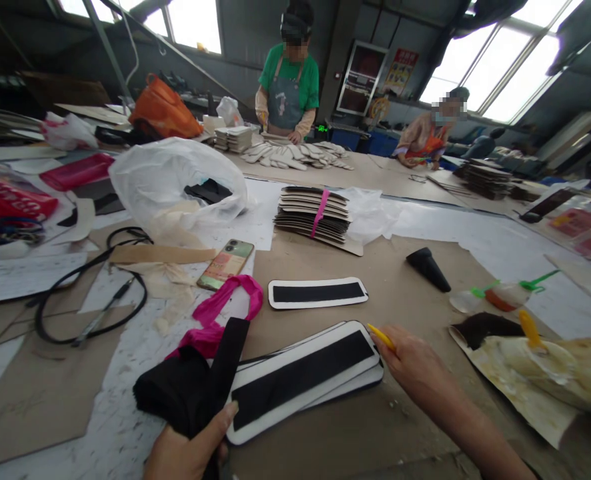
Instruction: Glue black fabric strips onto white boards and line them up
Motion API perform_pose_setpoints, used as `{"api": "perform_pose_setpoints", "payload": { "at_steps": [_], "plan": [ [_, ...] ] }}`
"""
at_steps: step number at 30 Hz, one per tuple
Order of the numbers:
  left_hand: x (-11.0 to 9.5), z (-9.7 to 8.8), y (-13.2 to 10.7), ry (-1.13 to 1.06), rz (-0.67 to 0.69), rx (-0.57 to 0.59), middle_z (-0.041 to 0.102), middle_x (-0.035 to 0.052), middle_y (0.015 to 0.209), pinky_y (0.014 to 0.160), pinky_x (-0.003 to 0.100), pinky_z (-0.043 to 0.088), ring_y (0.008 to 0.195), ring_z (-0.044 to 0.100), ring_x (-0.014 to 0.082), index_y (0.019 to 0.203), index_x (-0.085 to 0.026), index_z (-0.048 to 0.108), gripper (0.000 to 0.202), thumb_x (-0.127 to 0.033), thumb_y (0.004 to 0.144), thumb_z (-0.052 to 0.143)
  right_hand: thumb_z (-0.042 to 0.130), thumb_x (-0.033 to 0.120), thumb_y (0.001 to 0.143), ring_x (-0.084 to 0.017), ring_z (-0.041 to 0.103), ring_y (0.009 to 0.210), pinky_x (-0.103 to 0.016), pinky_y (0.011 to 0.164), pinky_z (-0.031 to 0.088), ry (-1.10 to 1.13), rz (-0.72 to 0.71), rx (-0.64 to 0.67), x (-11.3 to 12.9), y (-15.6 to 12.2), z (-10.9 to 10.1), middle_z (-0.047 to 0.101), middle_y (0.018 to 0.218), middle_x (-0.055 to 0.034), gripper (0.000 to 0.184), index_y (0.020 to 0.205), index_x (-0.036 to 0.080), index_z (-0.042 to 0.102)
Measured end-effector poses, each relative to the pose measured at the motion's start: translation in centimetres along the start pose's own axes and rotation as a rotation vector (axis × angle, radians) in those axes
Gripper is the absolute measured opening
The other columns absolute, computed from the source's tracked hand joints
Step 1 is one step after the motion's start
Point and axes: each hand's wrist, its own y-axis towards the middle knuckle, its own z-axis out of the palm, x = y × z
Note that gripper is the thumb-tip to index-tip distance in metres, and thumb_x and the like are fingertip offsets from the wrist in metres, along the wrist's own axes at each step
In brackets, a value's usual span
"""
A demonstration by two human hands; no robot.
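My left hand (190, 448) sits at the bottom edge, gripping a bunched black cloth strip (185, 390). Just right of that cloth lies a small stack of white-edged pads with black centres (300, 377) on the brown card table top (305, 440). My right hand (410, 360) pinches a thin yellow stick (381, 337), its tip close above the stack's right end without visibly touching it. One more white-edged pad (318, 293) lies farther forward. A crumpled magenta ribbon (220, 313) runs under the black cloth.
A black cone (428, 269) and glue-smeared paper with a yellow-handled tool (530, 363) lie right. Left are a phone (225, 264) and black cable (90, 300). Ahead are a banded stack of card pieces (315, 213), a white plastic bag (175, 183), and two co-workers (288, 87) at the far table.
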Motion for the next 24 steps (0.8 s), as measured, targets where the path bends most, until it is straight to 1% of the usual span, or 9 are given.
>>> {"api": "perform_pose_setpoints", "payload": {
  "at_steps": [3, 5, 8, 10, 12, 14, 17, 21, 24],
  "plan": [
    [-0.4, 0.2, -0.5, -0.138, -0.024, -0.012, 0.053, 0.0006, 0.037, 0.046, 0.028, 0.039, 0.040, 0.048, 0.0153, 0.050, -0.014, 0.056, 0.045, -0.054, 0.046, 0.076, 0.037, 0.039, 0.087, -0.018, 0.054, 0.069, -0.028, 0.066, 0.038, 0.255, 0.048, -0.011, -0.1, -0.3, 0.1, 0.056, 0.074, -0.0035, 0.026, 0.078, 0.020, 0.052],
    [-0.6, 0.3, -0.9, -0.235, -0.029, -0.005, 0.053, 0.0003, 0.039, 0.045, 0.026, 0.039, 0.040, 0.047, 0.0139, 0.054, -0.013, 0.057, 0.044, -0.052, 0.048, 0.076, 0.043, 0.050, 0.082, -0.015, 0.047, 0.057, -0.025, 0.055, 0.036, 0.435, 0.155, 0.057, -0.2, -0.5, 0.2, 0.048, 0.060, 0.0016, 0.031, 0.074, 0.020, 0.048],
    [-1.0, -0.1, -1.6, -0.343, -0.035, 0.029, 0.054, -0.0009, 0.043, 0.047, 0.025, 0.039, 0.043, 0.047, 0.0128, 0.063, -0.013, 0.059, 0.041, -0.050, 0.054, 0.074, 0.050, 0.062, 0.073, -0.009, 0.032, 0.044, -0.021, 0.043, 0.025, 0.607, 0.315, 0.159, -0.2, -0.9, 0.6, 0.032, 0.049, 0.0074, 0.043, 0.067, 0.020, 0.043],
    [-1.4, -0.5, -2.0, -0.338, -0.017, 0.054, 0.053, -0.0009, 0.044, 0.049, 0.024, 0.038, 0.045, 0.047, 0.0116, 0.057, -0.013, 0.057, 0.040, -0.051, 0.060, 0.070, 0.053, 0.066, 0.068, -0.008, 0.027, 0.042, -0.020, 0.040, 0.021, 0.689, 0.378, 0.162, 0.0, -1.3, 0.8, 0.030, 0.047, 0.0085, 0.047, 0.068, 0.020, 0.043],
    [-1.8, -1.1, -2.4, -0.277, 0.029, 0.076, 0.049, -0.0010, 0.042, 0.050, 0.022, 0.036, 0.044, 0.044, 0.0096, 0.047, -0.014, 0.050, 0.043, -0.050, 0.064, 0.067, 0.055, 0.068, 0.064, -0.007, 0.026, 0.041, -0.019, 0.039, 0.019, 0.740, 0.423, 0.142, 0.2, -1.7, 1.0, 0.030, 0.045, 0.0089, 0.050, 0.070, 0.020, 0.044],
    [-2.0, -1.6, -2.6, -0.241, 0.050, 0.104, 0.044, -0.0031, 0.041, 0.047, 0.021, 0.030, 0.042, 0.039, 0.0078, 0.046, -0.016, 0.044, 0.043, -0.048, 0.064, 0.068, 0.058, 0.069, 0.062, -0.008, 0.028, 0.041, -0.019, 0.040, 0.021, 0.796, 0.438, 0.139, 0.5, -2.2, 1.1, 0.032, 0.044, 0.0085, 0.051, 0.073, 0.020, 0.045],
    [-2.1, -2.1, -2.6, -0.283, 0.008, 0.135, 0.038, -0.0065, 0.039, 0.042, 0.020, 0.022, 0.039, 0.032, 0.0063, 0.052, -0.017, 0.044, 0.039, -0.044, 0.059, 0.071, 0.058, 0.069, 0.062, -0.008, 0.031, 0.044, -0.018, 0.042, 0.026, 0.874, 0.405, 0.158, 1.3, -2.8, 1.1, 0.036, 0.046, 0.0079, 0.052, 0.075, 0.020, 0.045],
    [-2.0, -2.6, -2.6, -0.293, 0.028, 0.067, 0.041, -0.0044, 0.039, 0.044, 0.021, 0.026, 0.040, 0.035, 0.0070, 0.049, -0.016, 0.044, 0.042, -0.047, 0.059, 0.071, 0.056, 0.066, 0.065, -0.007, 0.027, 0.041, -0.018, 0.040, 0.020, 0.857, 0.382, 0.135, 2.8, -3.7, 1.1, 0.033, 0.044, 0.0084, 0.048, 0.072, 0.020, 0.043],
    [-2.0, -2.9, -2.8, -0.318, 0.057, 0.031, 0.043, -0.0044, 0.044, 0.044, 0.020, 0.028, 0.043, 0.036, 0.0071, 0.054, -0.014, 0.049, 0.040, -0.046, 0.057, 0.073, 0.056, 0.065, 0.065, -0.008, 0.029, 0.042, -0.019, 0.041, 0.022, 0.817, 0.382, 0.102, 3.2, -4.1, 1.3, 0.032, 0.045, 0.0083, 0.047, 0.072, 0.020, 0.045]
  ]
}}
